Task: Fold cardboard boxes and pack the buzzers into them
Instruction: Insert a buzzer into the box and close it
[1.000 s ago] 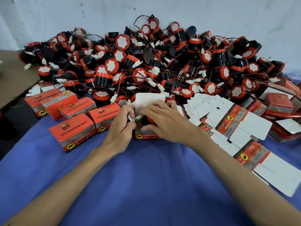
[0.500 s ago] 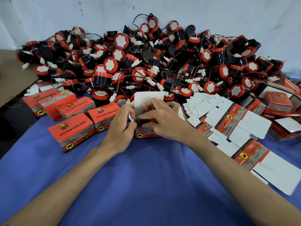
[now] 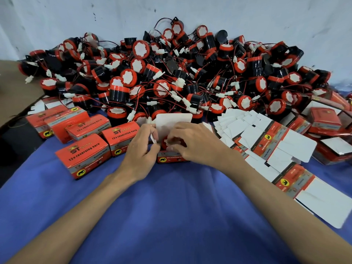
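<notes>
Nearest me, the blue cloth of the desk (image 3: 171, 216) lies under both forearms. Past it, my left grip (image 3: 142, 150) pinches a thin white tab (image 3: 154, 139) between thumb and forefinger at the left end of the open box (image 3: 171, 159), much as it did half a second ago. My right grip (image 3: 196, 144) has changed more. A second ago its fingers lay spread flatter across the box top, and now the fingertips are curled in on the buzzer (image 3: 165, 142), which sits inside the box with its red rim showing between my hands. The box stands in the middle of the desk, its white lid flap (image 3: 174, 121) upright on the far side, as before. To the left are closed orange boxes (image 3: 83, 155), and to the right a fan of flat box blanks (image 3: 285, 149). Farther back the pile of loose buzzers (image 3: 171, 77) rises against the pale wall (image 3: 247, 16).
</notes>
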